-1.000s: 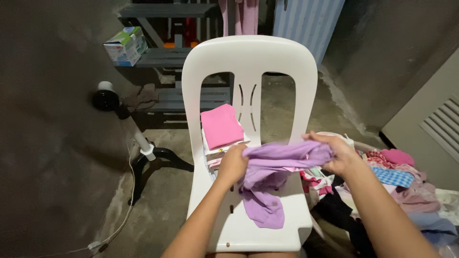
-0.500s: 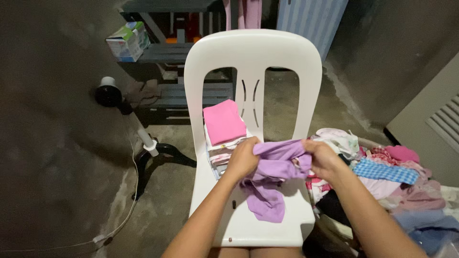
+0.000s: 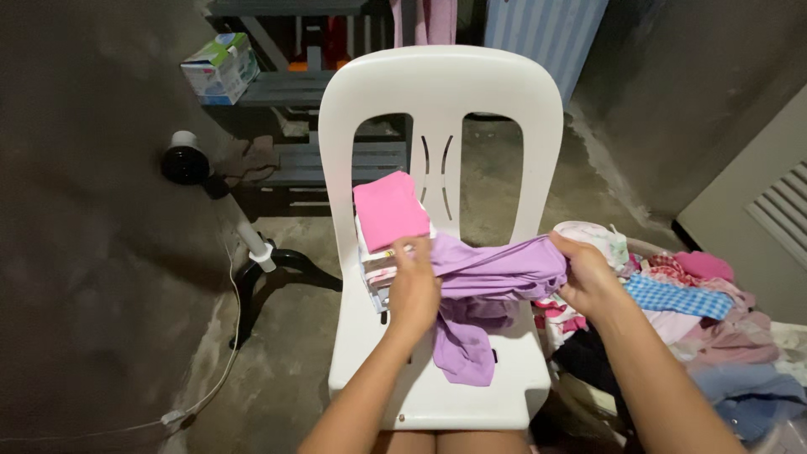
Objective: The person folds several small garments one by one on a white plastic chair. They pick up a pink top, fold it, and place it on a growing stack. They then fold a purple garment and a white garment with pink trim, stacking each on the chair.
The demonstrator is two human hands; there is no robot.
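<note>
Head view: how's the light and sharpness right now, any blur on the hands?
Head view: dim room, walls and floor murky; white plastic chair bright but not blown out. Left hand, right hand and purple garment reasonably sharp, slight softness. Wide-angle bending at edges.

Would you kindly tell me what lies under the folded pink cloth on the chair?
Under the pink cloth sits a stack of folded clothes on the white chair. The left hand and purple garment cover its right part.
</note>
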